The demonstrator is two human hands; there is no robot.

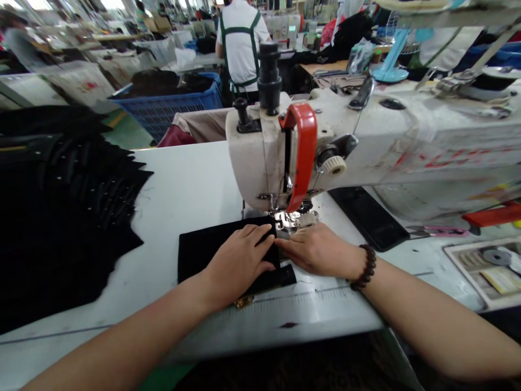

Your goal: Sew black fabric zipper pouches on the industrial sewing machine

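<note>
A black fabric piece [199, 250] lies on the white sewing machine table, its right edge at the metal presser foot [285, 218]. My left hand [240, 258] rests flat on the fabric with its fingers spread. Just right of it, my right hand [317, 250] has its fingers pressed together at the fabric's right edge, close to the presser foot. The thumb of that hand is mostly hidden. A small gold-coloured metal part [244, 302] shows at the fabric's lower edge. Above both hands stands the sewing machine head [252, 157] with its red guard [304, 152].
Stacked black fabric pieces [69, 206] cover the table's left side. Right of the needle lie a black phone [368, 217], pink-handled snippers [439, 231] and a tray [456, 251] of small items. Behind the table are a blue crate [171, 106] and a person in a white shirt [240, 49].
</note>
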